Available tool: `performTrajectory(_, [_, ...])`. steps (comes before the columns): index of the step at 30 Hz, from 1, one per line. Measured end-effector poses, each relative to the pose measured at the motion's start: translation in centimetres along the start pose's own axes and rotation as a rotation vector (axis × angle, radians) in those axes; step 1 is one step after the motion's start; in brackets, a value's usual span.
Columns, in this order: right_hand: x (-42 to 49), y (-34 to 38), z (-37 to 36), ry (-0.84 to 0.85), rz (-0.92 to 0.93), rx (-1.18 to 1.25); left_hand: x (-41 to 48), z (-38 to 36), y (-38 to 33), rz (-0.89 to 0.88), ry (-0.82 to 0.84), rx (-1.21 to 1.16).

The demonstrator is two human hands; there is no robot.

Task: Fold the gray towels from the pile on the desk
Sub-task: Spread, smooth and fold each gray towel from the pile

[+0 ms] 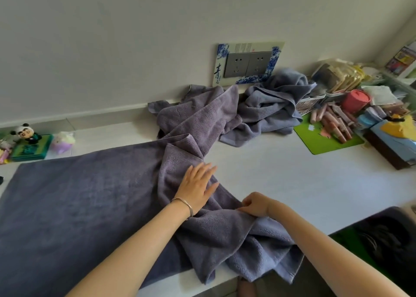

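We are working on one gray towel (67,206), which is lying on the white desk (304,179) well below and to the left of the wall socket plate (247,62). Its left half is lying flat and smooth. Its right half is bunching into ridges and spilling over the near desk edge.

We are pressing our left hand (198,184) flat on the bunched part, fingers straight and slightly spread. We are curling our right hand (255,204) round a rumpled edge just beside it and pinching the cloth between thumb and fingers.

Directly under the socket plate, the pile of gray towels (270,110) is sitting crumpled against the wall. One purplish length is trailing down from it toward our hands, and we cannot tell whether it belongs to the towel we are holding or is a separate one.

We are judging the task to be at an early stage. No folded towel is showing anywhere on the desk. This one is only half spread and not yet folded, and the pile is waiting behind it.
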State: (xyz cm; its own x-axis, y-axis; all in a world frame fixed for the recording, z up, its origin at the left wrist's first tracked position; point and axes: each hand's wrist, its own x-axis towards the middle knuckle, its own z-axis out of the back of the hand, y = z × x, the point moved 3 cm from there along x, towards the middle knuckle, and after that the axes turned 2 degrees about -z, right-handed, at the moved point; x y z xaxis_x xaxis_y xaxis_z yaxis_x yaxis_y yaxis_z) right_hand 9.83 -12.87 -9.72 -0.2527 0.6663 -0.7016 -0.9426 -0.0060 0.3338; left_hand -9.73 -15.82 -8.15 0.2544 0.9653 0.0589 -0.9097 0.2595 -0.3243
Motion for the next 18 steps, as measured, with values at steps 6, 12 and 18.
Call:
performTrajectory(6, [-4.4, -1.5, 4.4, 0.119, 0.139, 0.594, 4.9, -0.5, -5.3, -0.081, 0.288, -0.347])
performTrajectory(12, [-9.8, -6.2, 12.3, 0.013, 0.142, 0.490, 10.5, 3.6, -11.5, -0.076, 0.202, -0.867])
performTrajectory(18, [-13.9, -13.8, 19.6, 0.167, -0.010, 0.428, 17.7, 6.8, -17.1, -0.094, 0.090, -0.948])
